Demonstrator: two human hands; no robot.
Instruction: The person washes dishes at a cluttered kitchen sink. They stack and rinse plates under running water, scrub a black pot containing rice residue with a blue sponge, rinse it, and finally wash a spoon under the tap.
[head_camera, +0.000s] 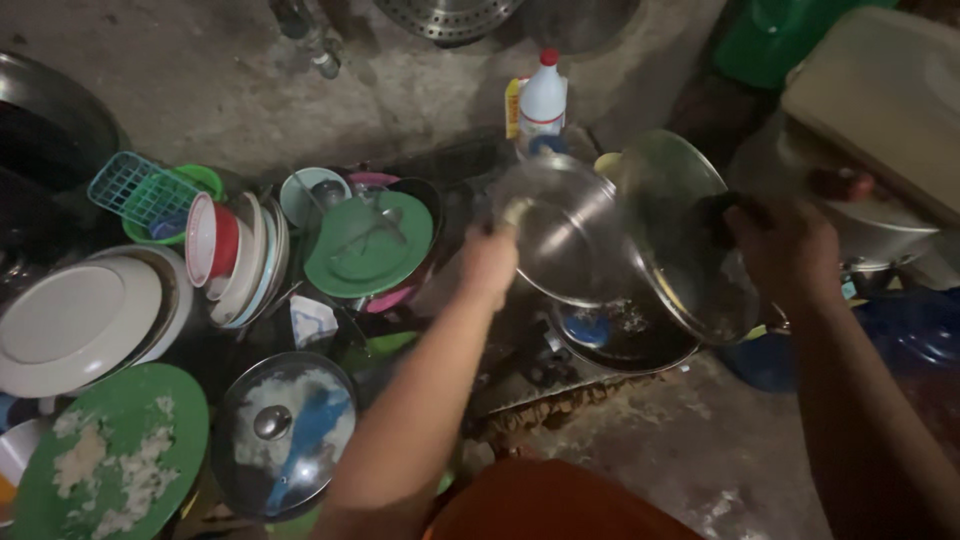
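You are gripping the steel pan (570, 235) by its near rim with your left hand (490, 258), tilted toward your right hand (785, 245), which is clutching a dark scrubber (722, 215) just beside it.

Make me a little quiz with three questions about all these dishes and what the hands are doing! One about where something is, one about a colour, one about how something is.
1. Where is the white bottle with the red cap?
A. by the wall behind the pans
B. on the green plate
C. in the right hand

2. What colour is the plate with rice bits on it?
A. blue
B. green
C. red

3. How is the glass lid held?
A. lying flat on the floor
B. hanging on the wall
C. tilted up in the right hand

Answers:
1 A: the bottle stands at the concrete wall.
2 B: the plate at lower left is green.
3 C: the right hand grips the glass lid tilted, while the left hand scrubs a steel pan.
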